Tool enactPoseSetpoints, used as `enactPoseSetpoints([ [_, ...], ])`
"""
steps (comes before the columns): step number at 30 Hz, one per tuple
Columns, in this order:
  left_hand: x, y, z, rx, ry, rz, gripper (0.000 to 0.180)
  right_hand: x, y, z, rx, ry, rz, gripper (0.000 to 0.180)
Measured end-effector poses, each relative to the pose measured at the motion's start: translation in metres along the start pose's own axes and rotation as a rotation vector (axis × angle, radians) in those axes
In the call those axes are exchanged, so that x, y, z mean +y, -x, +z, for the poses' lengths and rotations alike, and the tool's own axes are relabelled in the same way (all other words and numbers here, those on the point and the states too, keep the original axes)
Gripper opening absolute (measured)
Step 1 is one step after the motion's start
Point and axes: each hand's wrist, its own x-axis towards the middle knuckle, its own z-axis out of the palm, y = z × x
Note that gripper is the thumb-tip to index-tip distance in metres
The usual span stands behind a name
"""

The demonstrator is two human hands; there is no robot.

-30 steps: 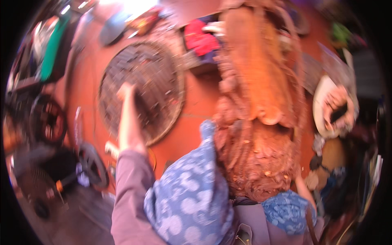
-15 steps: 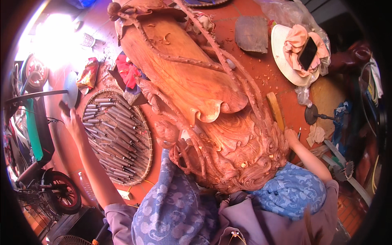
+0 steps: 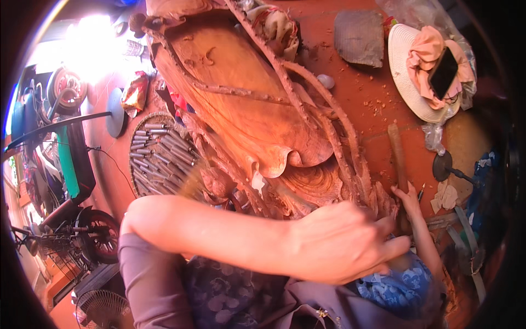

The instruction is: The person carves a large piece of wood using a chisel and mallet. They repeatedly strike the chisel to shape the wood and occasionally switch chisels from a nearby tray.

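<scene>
A large reddish-brown wood carving, with leaf-like folds, thin branches and a carved bud, lies across the middle and reaches my lap. My left hand is drawn across in front of its near end, fingers curled and smeared by motion. Whatever it may hold is hidden. At the carving's right side, my right hand is closed round the lower part of a wooden bar, which points away from me. A round woven tray full of chisels with metal shafts sits left of the carving, partly covered by my left arm.
A dark block and a white hat with pink cloth and a phone lie at the far right. A metal stand stands nearer. Wood chips dot the red floor. Left are a small motorbike and a fan.
My left hand has swung from beside the chisel tray, where it had a small dark thing, rightward across my body. My right hand stays at the bar. The view has shifted slightly.
</scene>
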Motion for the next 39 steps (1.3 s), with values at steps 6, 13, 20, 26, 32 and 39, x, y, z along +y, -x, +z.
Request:
enactPoseSetpoints([
  [6, -0.041, -0.033, 0.007, 0.329, 0.011, 0.165, 0.032, -0.031, 0.038, -0.006, 0.024, 0.039, -0.306, 0.042],
  [13, -0.056, -0.028, 0.000, 0.359, 0.004, 0.076, 0.042, -0.047, 0.036, 0.001, 0.029, -0.135, -0.662, 0.039],
  [20, -0.058, -0.022, -0.001, 0.328, 0.059, 0.021, 0.046, -0.069, 0.062, 0.007, 0.016, 0.055, -0.736, 0.040],
  [26, -0.058, -0.028, 0.004, 0.477, 0.055, -0.012, 0.045, -0.112, 0.087, 0.002, -0.129, 0.009, -0.977, 0.054],
  [32, -0.056, -0.028, 0.002, 0.557, 0.078, -0.016, 0.044, -0.129, 0.116, 0.017, 0.026, 0.305, -0.730, 0.056],
  [39, -0.058, -0.028, 0.000, 0.552, 0.063, -0.064, 0.046, -0.093, 0.093, 0.017, 0.128, 0.368, -0.959, 0.047],
])
